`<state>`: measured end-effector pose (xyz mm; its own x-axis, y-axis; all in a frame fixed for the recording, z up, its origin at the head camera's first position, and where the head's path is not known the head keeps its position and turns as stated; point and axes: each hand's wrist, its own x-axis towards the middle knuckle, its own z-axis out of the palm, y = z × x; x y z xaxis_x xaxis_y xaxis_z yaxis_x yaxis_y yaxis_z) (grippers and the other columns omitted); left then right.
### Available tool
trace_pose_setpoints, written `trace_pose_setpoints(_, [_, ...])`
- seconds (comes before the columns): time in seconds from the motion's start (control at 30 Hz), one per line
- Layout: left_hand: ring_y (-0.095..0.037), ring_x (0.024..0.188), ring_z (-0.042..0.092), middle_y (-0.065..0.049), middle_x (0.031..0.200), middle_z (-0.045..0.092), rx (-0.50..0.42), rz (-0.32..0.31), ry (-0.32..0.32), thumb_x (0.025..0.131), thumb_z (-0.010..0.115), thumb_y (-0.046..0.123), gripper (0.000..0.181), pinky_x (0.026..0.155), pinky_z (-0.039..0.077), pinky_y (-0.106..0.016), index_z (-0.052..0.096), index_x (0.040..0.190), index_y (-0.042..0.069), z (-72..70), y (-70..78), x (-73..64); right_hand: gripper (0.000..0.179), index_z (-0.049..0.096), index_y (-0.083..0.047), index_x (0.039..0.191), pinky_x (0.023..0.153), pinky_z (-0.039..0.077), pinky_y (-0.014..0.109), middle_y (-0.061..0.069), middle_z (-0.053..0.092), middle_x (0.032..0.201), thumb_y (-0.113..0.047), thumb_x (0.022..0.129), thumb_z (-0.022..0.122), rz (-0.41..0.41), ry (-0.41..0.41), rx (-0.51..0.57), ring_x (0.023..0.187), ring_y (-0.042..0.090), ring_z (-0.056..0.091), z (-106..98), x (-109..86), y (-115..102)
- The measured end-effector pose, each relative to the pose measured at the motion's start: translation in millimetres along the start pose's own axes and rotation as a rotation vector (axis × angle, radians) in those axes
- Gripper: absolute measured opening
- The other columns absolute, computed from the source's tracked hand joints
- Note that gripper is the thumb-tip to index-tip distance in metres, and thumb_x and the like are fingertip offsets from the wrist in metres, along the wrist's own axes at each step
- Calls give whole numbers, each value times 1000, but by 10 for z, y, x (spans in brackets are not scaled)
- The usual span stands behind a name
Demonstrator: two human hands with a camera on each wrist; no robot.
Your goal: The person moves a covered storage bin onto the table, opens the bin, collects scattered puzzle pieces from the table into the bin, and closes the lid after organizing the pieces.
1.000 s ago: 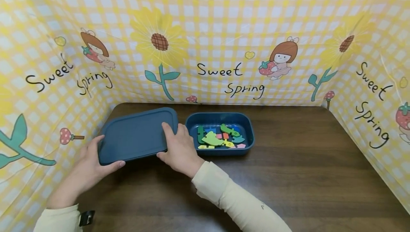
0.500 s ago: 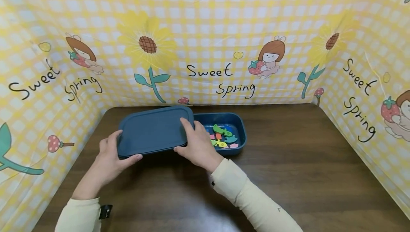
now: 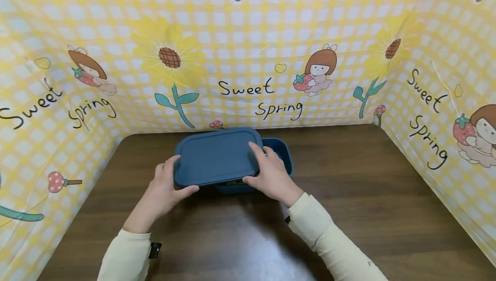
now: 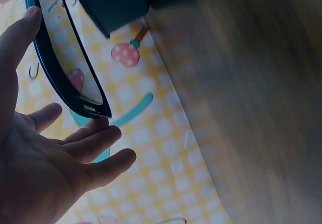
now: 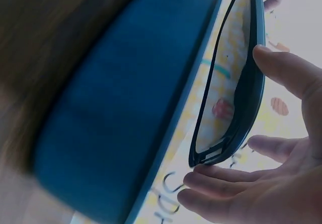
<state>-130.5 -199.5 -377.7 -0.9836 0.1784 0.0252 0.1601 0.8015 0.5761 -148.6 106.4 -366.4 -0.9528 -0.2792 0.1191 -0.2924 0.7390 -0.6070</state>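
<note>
A dark blue rectangular lid (image 3: 217, 158) is held between both hands, its flat top facing up and its right end raised a little. My left hand (image 3: 162, 188) grips the left end, thumb along the near edge. At the right end, my right hand (image 3: 275, 175) grips the lid with fingers over the corner and thumb at the near edge. Beneath the lid stands the matching blue box (image 3: 287, 156), covered except for its right end and a strip of near wall. In the right wrist view a gap shows between lid and box wall (image 5: 121, 93). The colourful pieces inside are almost wholly hidden.
The box stands on a dark brown wooden table (image 3: 348, 195), near its back edge. A yellow checked cloth (image 3: 248, 48) with printed flowers and lettering closes off the back and both sides.
Both hands have carried the lid rightward, from beside the box to over it. The box's colourful pieces have gone out of sight under it. The head view has shifted slightly.
</note>
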Motion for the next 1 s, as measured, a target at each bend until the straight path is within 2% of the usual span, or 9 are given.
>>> trace_pose_setpoints(0.23, [-55, 117, 51, -37, 144, 26, -1, 40, -48, 92, 74, 47, 100, 93, 45, -63, 14, 159, 5, 212, 133, 128, 94, 31, -20, 160, 105, 37, 62, 25, 34, 154, -30, 84, 85, 17, 20, 13, 137, 46, 40, -130, -116, 298])
trace_pose_setpoints(0.53, [-51, 116, 53, -33, 142, 33, 6, 56, -73, 90, 77, 44, 95, 97, 44, -62, 20, 158, 8, 444, 288, 272, 95, 29, -16, 161, 102, 41, 60, 27, 38, 150, -27, 85, 85, 39, 4, 16, 133, 45, 43, -242, -200, 593])
trace_pose_setpoints(0.8, [-47, 114, 56, -30, 139, 37, 33, 63, -71, 89, 77, 46, 95, 98, 45, -59, 25, 157, 6, 500, 333, 334, 96, 23, -17, 162, 106, 39, 58, 24, 35, 154, -30, 87, 82, 63, -49, 41, 139, 41, 37, -256, -228, 753])
trace_pose_setpoints(1.0, [-50, 123, 50, -31, 143, 36, 82, 38, -98, 90, 75, 49, 96, 102, 42, -59, 29, 155, -4, 510, 388, 321, 98, 24, -15, 162, 105, 39, 57, 26, 38, 151, -30, 86, 83, 65, -74, -7, 137, 42, 39, -266, -228, 775])
